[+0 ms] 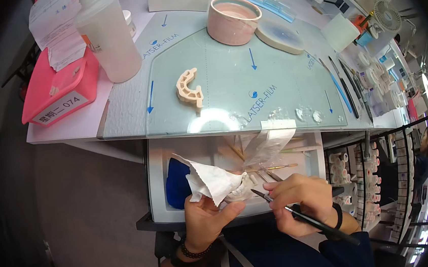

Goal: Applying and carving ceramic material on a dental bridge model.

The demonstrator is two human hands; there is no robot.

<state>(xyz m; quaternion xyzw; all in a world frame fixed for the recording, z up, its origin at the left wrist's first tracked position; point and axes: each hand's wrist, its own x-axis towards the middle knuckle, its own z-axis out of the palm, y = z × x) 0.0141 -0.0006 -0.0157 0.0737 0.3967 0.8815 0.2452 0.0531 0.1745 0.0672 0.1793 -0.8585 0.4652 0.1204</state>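
Over the open drawer, my left hand (206, 223) is closed around a crumpled white tissue (209, 182) and a whitish, tooth-shaped dental piece (238, 192). The tissue hides part of that piece, so its full form cannot be made out. My right hand (301, 202) pinches a fine brush (329, 229) with a long dark handle; its pointed tip is close to the dental piece's right side. Whether tip and piece touch is unclear. On the glass plate (215, 90) above lies a beige horseshoe-shaped dental frame (188, 89), apart from both hands.
The pulled-out drawer (158, 189) holds a blue pad (176, 182), a clear plastic bag (268, 146) and several brushes. Around the plate stand a pink tray (62, 88), a translucent bottle (109, 41), a pink ceramic pot (232, 27), a round lid (279, 37) and several slim tools (347, 86).
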